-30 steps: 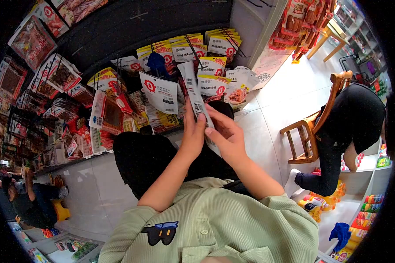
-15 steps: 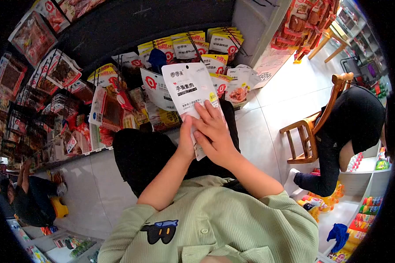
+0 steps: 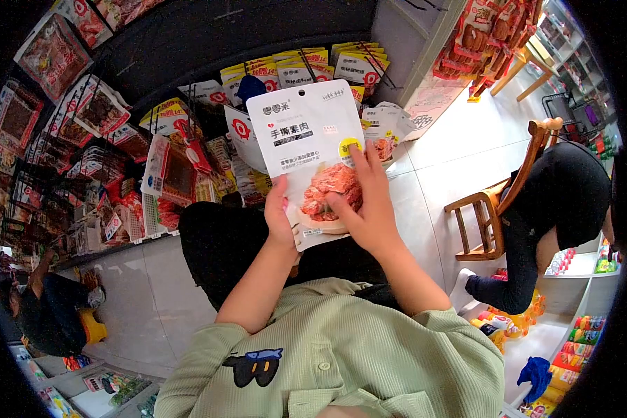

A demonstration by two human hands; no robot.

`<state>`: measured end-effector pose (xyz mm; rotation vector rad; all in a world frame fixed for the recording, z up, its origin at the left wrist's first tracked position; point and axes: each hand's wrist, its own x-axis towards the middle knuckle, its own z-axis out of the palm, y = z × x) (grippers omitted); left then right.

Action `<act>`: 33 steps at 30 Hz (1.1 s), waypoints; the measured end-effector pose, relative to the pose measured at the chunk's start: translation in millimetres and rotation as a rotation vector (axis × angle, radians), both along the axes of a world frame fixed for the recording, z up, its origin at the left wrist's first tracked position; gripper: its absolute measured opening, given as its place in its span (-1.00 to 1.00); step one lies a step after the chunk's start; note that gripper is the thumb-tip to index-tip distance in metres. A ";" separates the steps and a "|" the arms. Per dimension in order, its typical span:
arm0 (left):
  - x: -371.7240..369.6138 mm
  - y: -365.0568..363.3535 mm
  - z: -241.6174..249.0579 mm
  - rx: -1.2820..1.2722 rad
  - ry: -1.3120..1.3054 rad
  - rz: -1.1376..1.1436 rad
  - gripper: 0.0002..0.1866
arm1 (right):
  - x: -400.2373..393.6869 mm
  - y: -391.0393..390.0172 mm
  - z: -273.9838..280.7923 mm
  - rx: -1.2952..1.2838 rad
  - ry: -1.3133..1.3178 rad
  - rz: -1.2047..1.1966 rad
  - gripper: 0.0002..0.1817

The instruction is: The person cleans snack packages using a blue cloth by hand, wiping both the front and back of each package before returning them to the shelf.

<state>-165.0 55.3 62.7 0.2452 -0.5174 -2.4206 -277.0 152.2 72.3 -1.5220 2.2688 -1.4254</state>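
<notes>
A white snack packet (image 3: 313, 157) with a picture of shredded meat-like food and a small yellow label faces me, held above my lap. My left hand (image 3: 279, 214) grips its lower left edge, with the thumb along the edge and the other fingers hidden behind. At the lower right, my right hand (image 3: 373, 209) holds the same packet, its thumb lying over the food picture and its fingers along the right edge. Just beyond the packet's top, yellow-and-white snack packets (image 3: 301, 73) hang on rack hooks.
Hanging packaged snacks (image 3: 101, 115) fill the rack on the left. A wooden chair (image 3: 482, 221) stands to the right, beside a person in dark clothes (image 3: 571, 188). Another person (image 3: 52, 313) is at the far left near a yellow stool (image 3: 93, 326). Bottles (image 3: 508, 324) line a low shelf.
The packet has turned to face me more fully. My hands have moved apart, the right one sliding toward the right edge, and the food picture is uncovered.
</notes>
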 end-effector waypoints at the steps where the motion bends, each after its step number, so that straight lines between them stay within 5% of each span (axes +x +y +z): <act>1: 1.1 -2.4 0.4 -0.002 -0.027 0.018 -0.40 | -1.4 -1.3 -1.6 -0.095 -0.161 0.042 -0.16; 4: -1.4 -7.7 1.3 -0.004 -0.067 0.041 -0.42 | -3.1 0.4 -10.5 -0.112 -0.512 -0.011 -0.17; 9: -13.4 -19.1 -0.8 -0.038 -0.134 0.007 -0.51 | -12.9 0.7 -17.7 -0.272 -0.887 0.064 -0.63; 12: -29.1 -19.4 3.6 -0.064 -0.286 -0.002 -0.54 | -27.9 7.1 -23.4 -0.296 -1.042 0.081 -0.58; 18: -60.9 -23.1 8.4 -0.262 -0.492 -0.044 -0.63 | -55.4 15.4 -32.3 -0.391 -1.095 -0.026 -0.69; 22: -82.1 -25.7 6.5 -0.604 -0.578 -0.094 -0.70 | -80.3 18.7 -41.8 -0.472 -1.049 -0.043 -0.72; 24: -85.9 -28.2 2.2 -0.989 -0.618 -0.127 -0.73 | -92.6 16.9 -47.6 -0.568 -1.072 -0.094 -0.74; 33: -130.7 -53.0 7.0 -1.198 -0.681 -0.199 -0.72 | -149.4 5.7 -28.8 -0.626 -0.882 -0.111 -0.81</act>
